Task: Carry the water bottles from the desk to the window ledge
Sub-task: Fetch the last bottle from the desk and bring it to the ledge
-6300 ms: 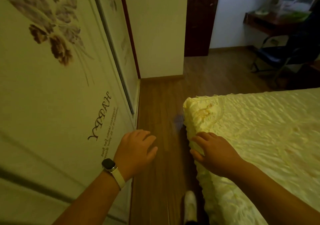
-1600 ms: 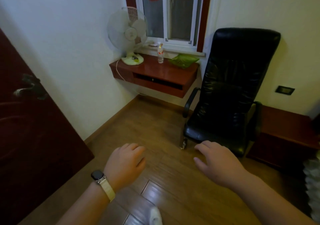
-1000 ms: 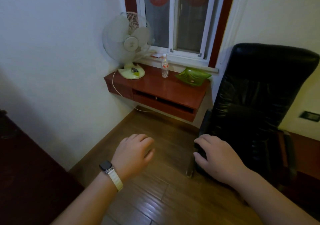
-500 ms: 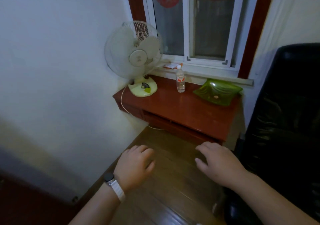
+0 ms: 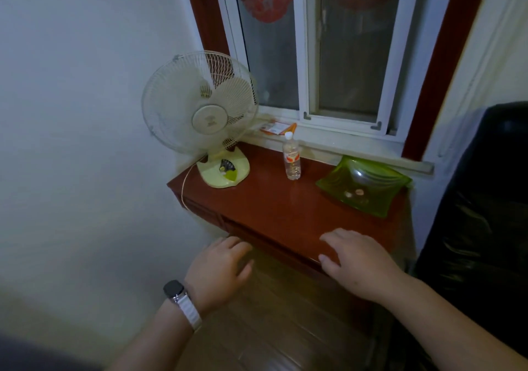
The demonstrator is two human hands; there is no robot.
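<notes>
Nearest the camera, two bare forearms reach forward over a glossy wooden plank floor (image 5: 274,327). The left hand (image 5: 218,270) hangs palm down with fingers loosely spread and nothing in them; a dark smartwatch (image 5: 173,288) on a pale ribbed band sits on that wrist. The right hand (image 5: 357,262) is also palm down, fingers relaxed and parted, empty, hovering at the front edge of the desk (image 5: 274,213) near its front right corner; whether it touches the wood cannot be told.

The desk is a wall-mounted slab of polished reddish wood. Near its right edge lies a translucent green dish (image 5: 364,184), squarish with wavy ridges. At the back edge, about the middle, stands the water bottle (image 5: 292,157), clear plastic, upright, with a white cap and an orange-and-white label. On the back left corner rests a cream table fan (image 5: 201,113) with a round wire cage.

Behind the bottle runs the pale window ledge (image 5: 357,144), carrying a flat orange packet (image 5: 277,127). A black, creased leather chair (image 5: 480,213) stands beside the desk's right edge.
</notes>
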